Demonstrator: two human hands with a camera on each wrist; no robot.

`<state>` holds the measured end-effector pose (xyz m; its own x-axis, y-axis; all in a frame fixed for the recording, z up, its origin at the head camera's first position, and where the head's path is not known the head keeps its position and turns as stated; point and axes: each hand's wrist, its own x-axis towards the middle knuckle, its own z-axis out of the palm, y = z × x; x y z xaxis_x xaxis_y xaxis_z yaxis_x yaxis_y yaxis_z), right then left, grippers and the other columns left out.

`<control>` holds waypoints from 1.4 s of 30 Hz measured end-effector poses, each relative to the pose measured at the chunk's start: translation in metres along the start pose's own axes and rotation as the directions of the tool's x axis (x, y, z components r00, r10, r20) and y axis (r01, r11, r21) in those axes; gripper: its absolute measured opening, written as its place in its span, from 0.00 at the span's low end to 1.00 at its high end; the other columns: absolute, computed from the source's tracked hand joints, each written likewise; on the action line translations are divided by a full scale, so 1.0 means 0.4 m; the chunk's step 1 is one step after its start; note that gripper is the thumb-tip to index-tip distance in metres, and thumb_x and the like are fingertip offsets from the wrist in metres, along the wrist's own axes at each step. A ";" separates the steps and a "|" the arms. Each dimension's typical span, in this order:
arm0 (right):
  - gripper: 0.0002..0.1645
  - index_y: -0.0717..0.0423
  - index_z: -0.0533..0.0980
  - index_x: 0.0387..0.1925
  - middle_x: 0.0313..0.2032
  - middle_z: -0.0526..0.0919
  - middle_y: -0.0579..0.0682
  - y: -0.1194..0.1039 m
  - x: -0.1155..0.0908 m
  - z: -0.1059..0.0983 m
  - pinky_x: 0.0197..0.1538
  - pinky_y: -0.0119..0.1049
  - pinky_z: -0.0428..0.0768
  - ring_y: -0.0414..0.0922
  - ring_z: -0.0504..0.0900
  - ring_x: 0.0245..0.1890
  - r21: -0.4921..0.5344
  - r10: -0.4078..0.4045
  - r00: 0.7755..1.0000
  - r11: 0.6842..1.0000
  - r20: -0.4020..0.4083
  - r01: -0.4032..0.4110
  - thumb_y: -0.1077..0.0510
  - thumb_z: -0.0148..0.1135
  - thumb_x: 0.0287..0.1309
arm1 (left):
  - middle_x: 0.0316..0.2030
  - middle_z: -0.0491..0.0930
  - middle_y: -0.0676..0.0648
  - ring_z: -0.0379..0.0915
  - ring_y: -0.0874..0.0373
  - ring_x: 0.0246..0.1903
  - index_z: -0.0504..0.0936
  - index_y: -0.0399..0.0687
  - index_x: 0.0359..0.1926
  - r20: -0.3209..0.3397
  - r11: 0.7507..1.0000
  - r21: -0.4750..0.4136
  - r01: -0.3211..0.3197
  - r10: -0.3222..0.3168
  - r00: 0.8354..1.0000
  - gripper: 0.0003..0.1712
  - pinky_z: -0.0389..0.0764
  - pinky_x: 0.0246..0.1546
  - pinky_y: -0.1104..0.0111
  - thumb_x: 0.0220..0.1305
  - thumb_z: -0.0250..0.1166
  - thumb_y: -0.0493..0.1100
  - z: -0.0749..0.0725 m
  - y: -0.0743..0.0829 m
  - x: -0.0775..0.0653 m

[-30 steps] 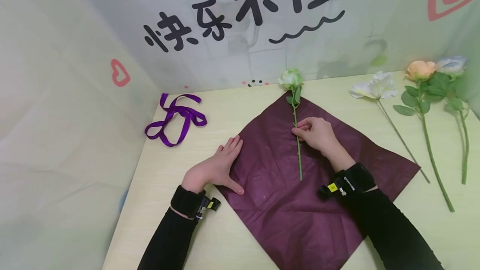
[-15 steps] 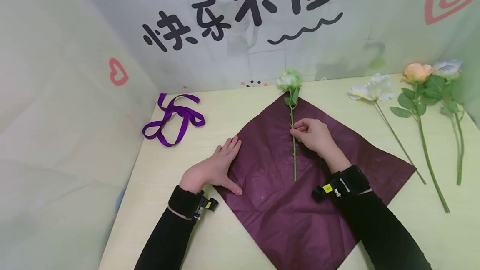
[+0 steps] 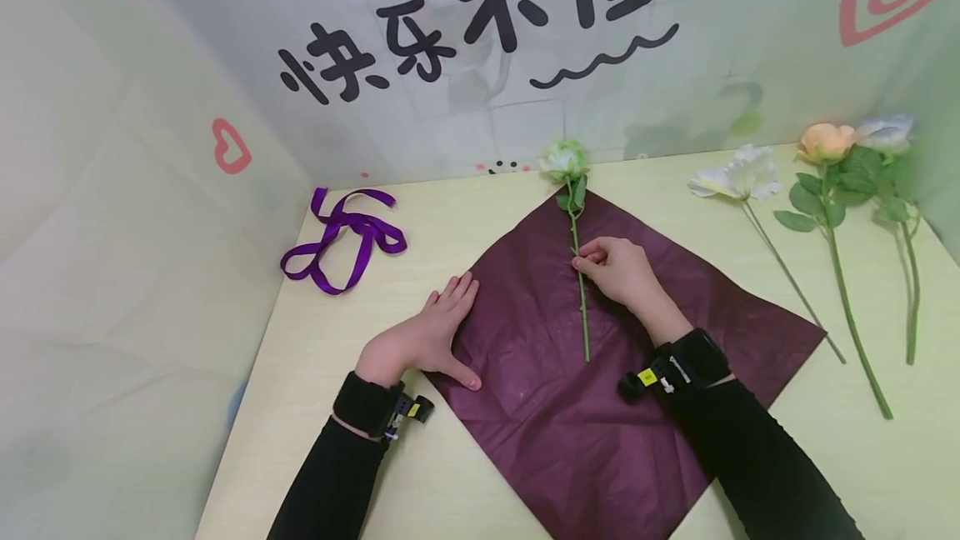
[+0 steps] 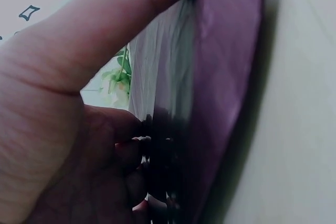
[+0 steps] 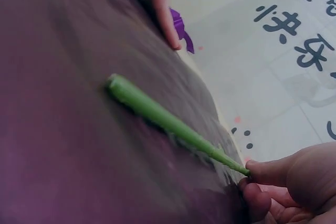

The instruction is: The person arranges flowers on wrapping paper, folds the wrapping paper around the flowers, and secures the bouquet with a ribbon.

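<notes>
A sheet of dark purple wrapping paper (image 3: 525,340) lies on the table like a diamond, one corner toward the back wall. On its upper part rests an artificial flower with a pale green-white bloom (image 3: 565,161), which reaches past the paper's top corner. My right hand (image 3: 618,269) pinches its green stem (image 3: 584,315) between thumb and fingers; the right wrist view shows the cut stem end (image 5: 118,85) over the paper. My left hand (image 3: 427,336) lies with fingers spread on the paper's left corner. In the left wrist view the thumb (image 4: 94,30) touches the paper (image 4: 226,61).
A looped purple ribbon (image 3: 363,227) lies at the table's back left. On the right lie a white flower (image 3: 738,173), a peach rose (image 3: 827,142) and a pale blue-white flower (image 3: 887,133). The white flower's stem passes by the paper's right corner. A printed cloth (image 3: 420,123) stands behind.
The flower and my right hand have shifted slightly left over the paper. My left hand keeps its place on the corner. The whole head view has drifted a little.
</notes>
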<state>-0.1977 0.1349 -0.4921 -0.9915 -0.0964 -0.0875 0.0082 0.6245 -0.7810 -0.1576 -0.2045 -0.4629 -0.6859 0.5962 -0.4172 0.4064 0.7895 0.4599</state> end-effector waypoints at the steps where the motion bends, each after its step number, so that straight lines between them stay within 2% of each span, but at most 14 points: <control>1: 0.18 0.65 0.85 0.55 0.45 0.91 0.60 0.000 0.000 0.001 0.49 0.46 0.83 0.55 0.88 0.45 -0.012 -0.005 1.000 1.000 -0.007 0.005 0.53 0.68 0.77 | 0.88 0.25 0.39 0.18 0.41 0.86 0.33 0.37 0.88 0.001 1.000 0.003 0.000 0.000 1.000 0.90 0.33 0.84 0.43 0.47 0.89 0.65 0.000 -0.001 0.000; 7: 0.18 0.66 0.85 0.53 0.43 0.91 0.60 -0.001 -0.001 0.006 0.51 0.52 0.84 0.57 0.89 0.44 -0.051 -0.041 0.999 0.998 -0.026 0.039 0.53 0.69 0.76 | 0.88 0.25 0.40 0.18 0.43 0.87 0.32 0.39 0.88 -0.003 1.000 0.005 0.005 -0.005 1.000 0.91 0.33 0.84 0.44 0.47 0.89 0.66 0.000 -0.004 -0.001; 13: 0.22 0.65 0.84 0.55 0.44 0.90 0.59 -0.008 -0.005 -0.006 0.53 0.52 0.83 0.57 0.87 0.47 -0.059 -0.026 0.999 0.998 0.018 0.027 0.49 0.68 0.77 | 0.88 0.24 0.41 0.17 0.44 0.86 0.32 0.40 0.88 0.002 1.000 0.002 0.017 -0.017 1.000 0.91 0.32 0.85 0.45 0.47 0.88 0.67 0.002 -0.008 -0.002; 16: 0.25 0.65 0.83 0.57 0.44 0.89 0.59 -0.004 -0.007 -0.031 0.52 0.50 0.82 0.56 0.86 0.47 -0.067 -0.022 0.999 0.997 0.045 0.025 0.47 0.68 0.76 | 0.88 0.24 0.41 0.17 0.44 0.86 0.32 0.40 0.88 -0.001 1.000 -0.002 0.014 -0.014 1.000 0.91 0.32 0.85 0.45 0.47 0.88 0.67 0.004 -0.009 -0.003; 20: 0.28 0.65 0.82 0.61 0.47 0.90 0.62 0.021 -0.016 -0.117 0.50 0.47 0.79 0.57 0.86 0.47 -0.066 -0.032 0.999 0.997 0.030 0.034 0.46 0.67 0.76 | 0.88 0.23 0.42 0.16 0.45 0.86 0.31 0.41 0.88 -0.003 1.000 0.000 0.011 -0.011 1.000 0.91 0.32 0.85 0.46 0.47 0.88 0.68 0.007 -0.009 -0.002; 24: 0.31 0.65 0.80 0.65 0.53 0.88 0.67 0.068 -0.036 -0.256 0.48 0.48 0.80 0.63 0.87 0.52 -0.096 -0.023 0.997 0.995 -0.074 0.016 0.43 0.65 0.78 | 0.88 0.24 0.42 0.17 0.45 0.86 0.32 0.42 0.88 -0.010 1.000 0.000 0.012 -0.012 1.000 0.91 0.32 0.85 0.46 0.46 0.88 0.67 0.008 -0.009 -0.001; 26: 0.34 0.65 0.78 0.67 0.57 0.86 0.70 0.101 -0.058 -0.330 0.48 0.50 0.79 0.66 0.85 0.56 -0.120 0.020 0.991 0.992 -0.134 -0.037 0.40 0.62 0.79 | 0.88 0.24 0.42 0.17 0.45 0.86 0.32 0.42 0.88 -0.012 1.000 -0.002 0.012 -0.012 1.000 0.91 0.32 0.85 0.47 0.47 0.88 0.67 0.007 -0.008 -0.002; 29: 0.39 0.66 0.76 0.70 0.62 0.81 0.73 0.160 -0.099 -0.424 0.46 0.53 0.77 0.70 0.80 0.60 -0.143 0.133 0.964 0.975 -0.231 -0.169 0.37 0.55 0.81 | 0.88 0.25 0.41 0.18 0.44 0.87 0.33 0.40 0.88 -0.016 1.000 -0.008 0.002 -0.002 1.000 0.90 0.32 0.85 0.46 0.47 0.89 0.67 0.007 -0.007 -0.003; 33: 0.41 0.71 0.72 0.71 0.65 0.76 0.76 0.245 -0.147 -0.502 0.50 0.58 0.76 0.73 0.74 0.61 -0.145 0.290 0.890 0.922 -0.351 -0.358 0.38 0.50 0.82 | 0.88 0.26 0.40 0.18 0.43 0.87 0.33 0.39 0.88 -0.021 1.000 -0.008 -0.007 0.007 1.000 0.90 0.33 0.85 0.44 0.47 0.89 0.67 0.008 -0.009 -0.004; 36: 0.39 0.74 0.69 0.72 0.63 0.72 0.78 0.298 -0.169 -0.527 0.45 0.54 0.76 0.72 0.74 0.55 -0.091 0.387 0.834 0.886 -0.393 -0.454 0.42 0.50 0.82 | 0.88 0.25 0.41 0.17 0.44 0.87 0.32 0.41 0.88 -0.017 1.000 0.001 -0.002 0.002 1.000 0.90 0.32 0.85 0.45 0.47 0.88 0.68 0.009 -0.012 -0.004; 38: 0.39 0.76 0.67 0.72 0.61 0.71 0.78 0.325 -0.178 -0.534 0.41 0.48 0.75 0.68 0.74 0.48 -0.051 0.437 0.808 0.867 -0.395 -0.495 0.44 0.51 0.82 | 0.88 0.24 0.42 0.17 0.45 0.86 0.32 0.42 0.88 -0.014 1.000 0.006 0.001 0.000 1.000 0.91 0.32 0.85 0.46 0.47 0.88 0.68 0.010 -0.014 -0.003; 39: 0.39 0.76 0.66 0.72 0.60 0.71 0.77 0.334 -0.182 -0.536 0.36 0.44 0.72 0.66 0.74 0.47 -0.023 0.463 0.797 0.860 -0.387 -0.510 0.44 0.52 0.81 | 0.88 0.24 0.42 0.17 0.45 0.86 0.32 0.43 0.89 -0.013 1.000 0.009 0.001 -0.001 1.000 0.91 0.32 0.85 0.46 0.47 0.88 0.69 0.010 -0.015 -0.002; 41: 0.41 0.77 0.65 0.72 0.57 0.71 0.76 0.347 -0.187 -0.538 0.37 0.44 0.71 0.64 0.73 0.45 -0.001 0.497 0.787 0.845 -0.366 -0.534 0.43 0.54 0.81 | 0.88 0.24 0.42 0.17 0.45 0.86 0.32 0.42 0.89 -0.012 1.000 0.012 -0.003 0.003 1.000 0.90 0.31 0.85 0.46 0.47 0.88 0.69 0.010 -0.017 -0.002; 42: 0.42 0.77 0.65 0.72 0.54 0.75 0.74 0.352 -0.188 -0.538 0.37 0.44 0.71 0.65 0.74 0.46 -0.002 0.505 0.786 0.841 -0.356 -0.541 0.43 0.54 0.80 | 0.88 0.24 0.42 0.16 0.45 0.86 0.32 0.43 0.89 -0.012 1.000 0.013 -0.004 0.004 1.000 0.91 0.31 0.85 0.46 0.47 0.88 0.69 0.010 -0.017 -0.001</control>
<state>-0.1499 0.3969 -0.4622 -0.8217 0.5155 -0.2430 0.5431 0.5790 -0.6082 -0.1575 -0.2094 -0.4689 -0.6913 0.5974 -0.4064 0.4168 0.7892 0.4512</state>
